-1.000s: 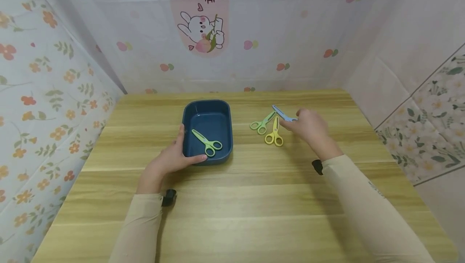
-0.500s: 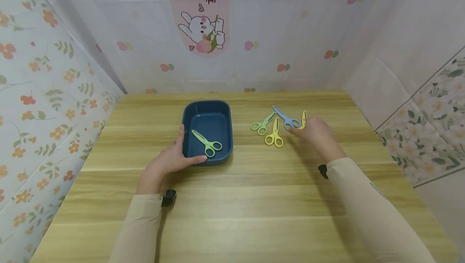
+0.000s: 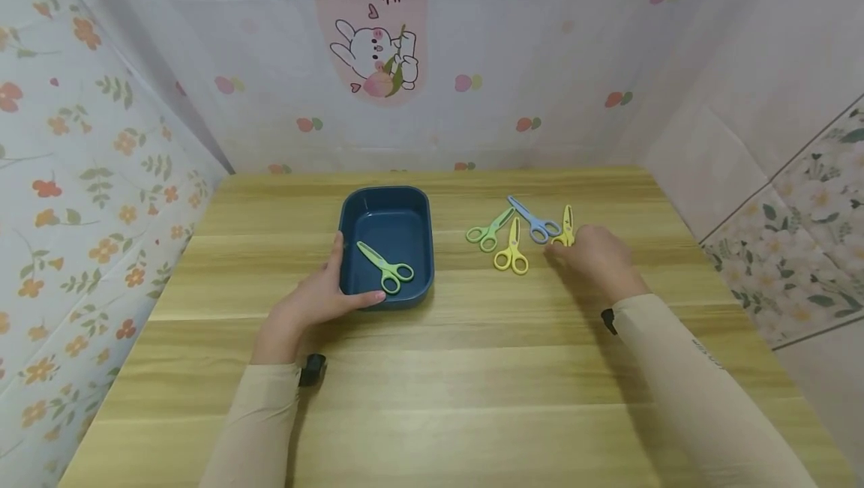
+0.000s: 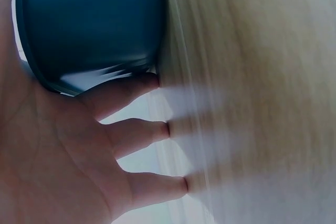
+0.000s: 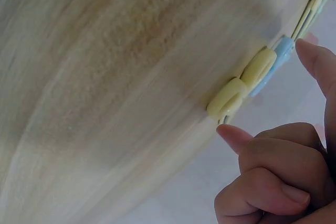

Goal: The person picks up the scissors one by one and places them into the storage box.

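Note:
My left hand (image 3: 312, 300) lies at the near left corner of a dark blue rectangular box (image 3: 420, 294), its thumb along the near rim. In the left wrist view, straight, spread fingers (image 4: 139, 132) reach down beside the box to the tabletop. Green scissors (image 3: 388, 267) lie inside the box. My right hand (image 3: 597, 255) is at yellow scissors (image 3: 567, 224) and partly hides them. From the right wrist, two fingertips (image 5: 233, 135) stand apart near the yellow handles, the other fingers curled. Just left lie blue scissors (image 3: 538, 224), another yellow pair (image 3: 513, 248) and green scissors (image 3: 489, 232).
Everything rests on a wood-patterned table (image 3: 432, 383). Hanging printed cloths (image 3: 540, 38) border its back and sides.
My right hand has moved right and toward me from above the blue scissors, revealing their handles and the right-hand yellow scissors. The left hand stays at the box.

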Demonstrator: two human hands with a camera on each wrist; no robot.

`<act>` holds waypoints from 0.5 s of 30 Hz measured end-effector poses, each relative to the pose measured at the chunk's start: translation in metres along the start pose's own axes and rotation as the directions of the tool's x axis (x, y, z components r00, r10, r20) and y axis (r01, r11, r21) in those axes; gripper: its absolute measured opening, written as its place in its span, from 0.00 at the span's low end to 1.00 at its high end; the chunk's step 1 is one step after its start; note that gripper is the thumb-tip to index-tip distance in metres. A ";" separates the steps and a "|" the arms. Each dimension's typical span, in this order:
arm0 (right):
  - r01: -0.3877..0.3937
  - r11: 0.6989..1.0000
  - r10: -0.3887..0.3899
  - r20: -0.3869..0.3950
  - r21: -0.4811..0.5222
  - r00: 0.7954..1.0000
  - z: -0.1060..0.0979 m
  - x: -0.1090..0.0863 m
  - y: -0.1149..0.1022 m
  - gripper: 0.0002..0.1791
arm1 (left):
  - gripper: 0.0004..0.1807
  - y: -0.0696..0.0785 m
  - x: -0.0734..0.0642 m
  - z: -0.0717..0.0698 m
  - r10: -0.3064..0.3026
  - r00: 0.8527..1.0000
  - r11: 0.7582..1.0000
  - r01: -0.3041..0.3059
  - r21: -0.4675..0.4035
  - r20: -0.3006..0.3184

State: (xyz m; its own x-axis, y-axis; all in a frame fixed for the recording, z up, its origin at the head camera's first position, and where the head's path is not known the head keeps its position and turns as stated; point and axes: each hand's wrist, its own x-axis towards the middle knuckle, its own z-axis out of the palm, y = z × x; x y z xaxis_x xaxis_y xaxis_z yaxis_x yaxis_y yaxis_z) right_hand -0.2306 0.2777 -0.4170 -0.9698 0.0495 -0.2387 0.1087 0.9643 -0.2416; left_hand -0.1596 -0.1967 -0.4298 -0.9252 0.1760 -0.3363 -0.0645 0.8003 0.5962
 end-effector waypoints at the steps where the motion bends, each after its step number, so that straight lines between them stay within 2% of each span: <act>1: -0.004 1.000 0.004 -0.001 -0.003 1.000 0.000 0.000 0.000 0.34 | 0.81 0.001 0.000 0.000 -0.004 1.000 1.000 0.004 -0.004 0.001; 15: -0.033 0.999 0.033 0.002 -0.041 0.999 0.001 0.002 -0.001 0.34 | 0.81 -0.001 0.000 0.000 -0.007 1.000 1.000 0.007 -0.013 0.006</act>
State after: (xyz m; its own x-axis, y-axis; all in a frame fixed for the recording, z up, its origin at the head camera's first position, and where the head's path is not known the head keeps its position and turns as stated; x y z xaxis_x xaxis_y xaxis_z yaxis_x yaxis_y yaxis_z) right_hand -0.2326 0.2762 -0.4185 -0.9652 0.0811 -0.2484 0.1318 0.9720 -0.1945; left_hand -0.1600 -0.1975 -0.4301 -0.9223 0.1741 -0.3451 -0.0758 0.7941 0.6031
